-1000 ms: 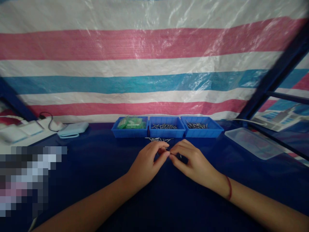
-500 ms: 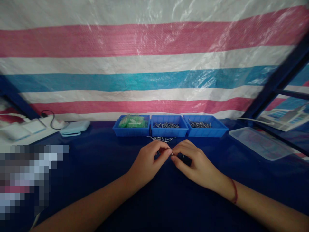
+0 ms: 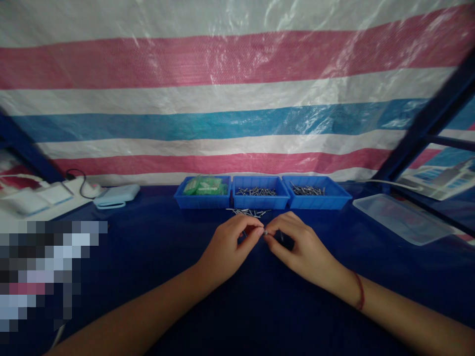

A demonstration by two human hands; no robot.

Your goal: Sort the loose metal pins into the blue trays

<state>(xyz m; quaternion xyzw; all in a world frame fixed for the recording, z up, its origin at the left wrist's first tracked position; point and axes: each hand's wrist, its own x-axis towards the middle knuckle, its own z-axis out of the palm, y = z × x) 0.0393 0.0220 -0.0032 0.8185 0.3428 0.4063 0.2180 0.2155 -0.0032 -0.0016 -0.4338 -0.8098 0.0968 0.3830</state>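
Note:
Over the dark blue table (image 3: 237,316), my left hand (image 3: 232,242) and my right hand (image 3: 297,242) meet at the fingertips. Each is closed in a pinch around a tiny metallic piece (image 3: 265,232) between them, too small to name. Just beyond the fingers lies a loose pile of thin metal pins (image 3: 249,213). Behind it stand three blue bins in a row: the left bin (image 3: 202,201) holds green plastic packets (image 3: 206,185), while the middle bin (image 3: 260,201) and the right bin (image 3: 319,201) hold metal pins.
A clear plastic lid (image 3: 403,220) lies at the right. At the left are a light blue case (image 3: 117,195) and white power adapters (image 3: 55,193) with a black cable. A striped sheet (image 3: 222,123) hangs behind, between blue frame posts.
The fingers of my right hand have shifted slightly at the pinch, and a bit more of the metallic piece shows. My left hand has hardly moved.

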